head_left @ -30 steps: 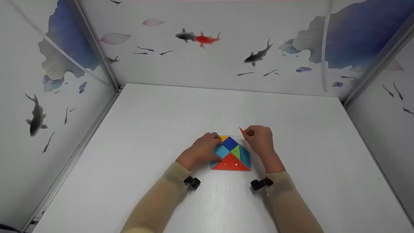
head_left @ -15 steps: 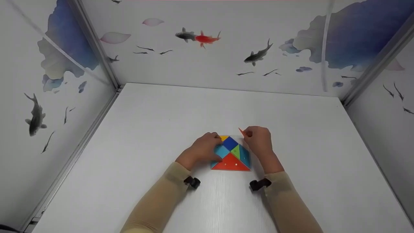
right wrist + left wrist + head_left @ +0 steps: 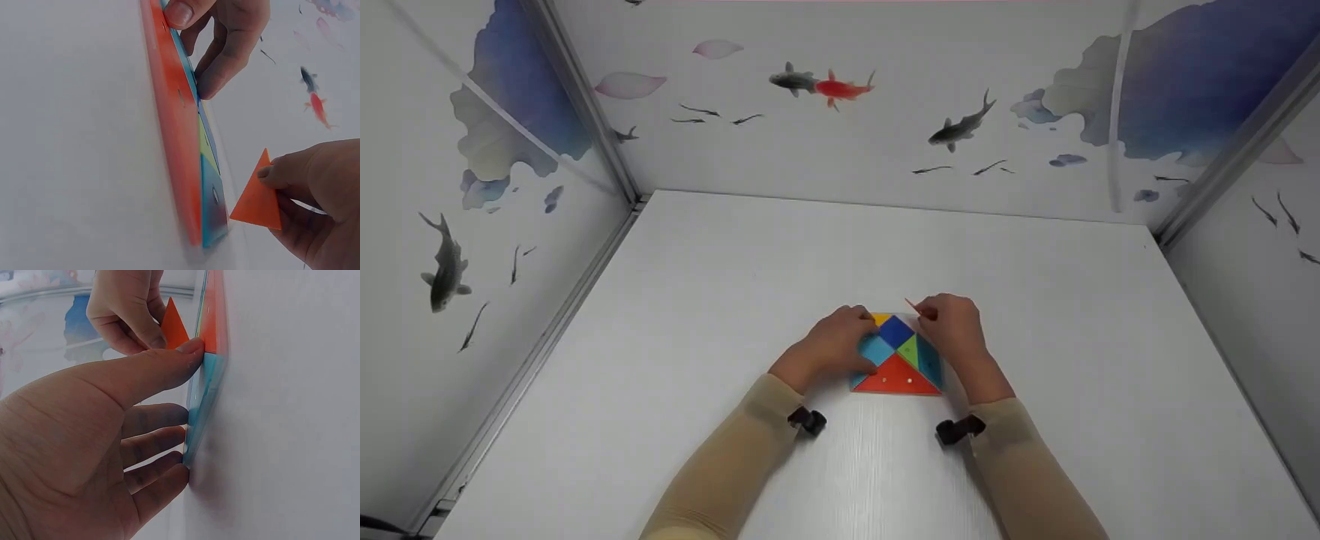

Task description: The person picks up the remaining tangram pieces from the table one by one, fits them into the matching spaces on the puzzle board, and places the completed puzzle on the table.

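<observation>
A tangram board [image 3: 177,163] lies on the table, its bare corner at the far right. In it sit a large red triangle [image 3: 897,376], a dark blue square [image 3: 895,332], a green triangle [image 3: 908,349] and blue, light blue and yellow pieces. My left hand [image 3: 834,341] holds the board from its left side, thumb on the near left corner and fingertips farther back. Above the far right corner, my right hand [image 3: 954,324] pinches an orange triangle [image 3: 257,199] between thumb and fingers. That triangle is tilted and apart from the board. My left hand hides part of the light blue and yellow pieces.
The white tabletop [image 3: 735,262] surrounds the board. Printed wall panels [image 3: 877,142] stand at the back and on both sides. Each sleeve cuff carries a small black wrist camera, the left camera [image 3: 810,421] and the right camera [image 3: 960,430].
My right hand has shifted slightly left with the orange triangle, which now shows nearly edge-on in the head view. My left hand and the board stay in place.
</observation>
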Motion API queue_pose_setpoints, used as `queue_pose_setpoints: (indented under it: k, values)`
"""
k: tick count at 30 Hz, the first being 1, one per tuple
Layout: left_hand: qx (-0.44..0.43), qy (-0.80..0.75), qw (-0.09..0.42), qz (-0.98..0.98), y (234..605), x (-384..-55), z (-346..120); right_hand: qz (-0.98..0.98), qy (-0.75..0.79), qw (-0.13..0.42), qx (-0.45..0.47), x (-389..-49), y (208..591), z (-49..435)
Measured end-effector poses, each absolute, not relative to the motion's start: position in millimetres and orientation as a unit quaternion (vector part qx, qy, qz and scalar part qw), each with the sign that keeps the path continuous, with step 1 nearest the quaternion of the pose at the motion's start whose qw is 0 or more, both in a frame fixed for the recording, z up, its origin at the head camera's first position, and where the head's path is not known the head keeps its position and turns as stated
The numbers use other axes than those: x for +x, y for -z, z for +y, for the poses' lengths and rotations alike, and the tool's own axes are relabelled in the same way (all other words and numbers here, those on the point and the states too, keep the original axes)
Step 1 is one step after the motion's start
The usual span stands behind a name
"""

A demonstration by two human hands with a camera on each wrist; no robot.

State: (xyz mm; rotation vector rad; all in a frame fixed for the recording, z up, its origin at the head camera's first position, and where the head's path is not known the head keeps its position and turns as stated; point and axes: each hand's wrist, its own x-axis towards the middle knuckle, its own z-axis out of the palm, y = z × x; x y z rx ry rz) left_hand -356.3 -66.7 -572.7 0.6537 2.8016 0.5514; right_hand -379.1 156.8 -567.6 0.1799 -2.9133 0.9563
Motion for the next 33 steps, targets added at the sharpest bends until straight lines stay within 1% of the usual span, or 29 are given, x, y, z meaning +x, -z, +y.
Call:
queue_pose_setpoints:
  k: [7,24,33]
  values:
    - [0.220,-0.189,0.108,0.951,574,-356,-67,-0.950,-0.306,-0.011,0.056,-380,570,152]
    - [0.228,-0.192,0.115,0.947,573,-357,-68,-0.950,-0.303,-0.057,0.044,-383,578,152]
    - [0.255,-0.183,0.097,0.945,573,-360,-70,-0.956,-0.284,-0.017,0.067,-382,581,153]
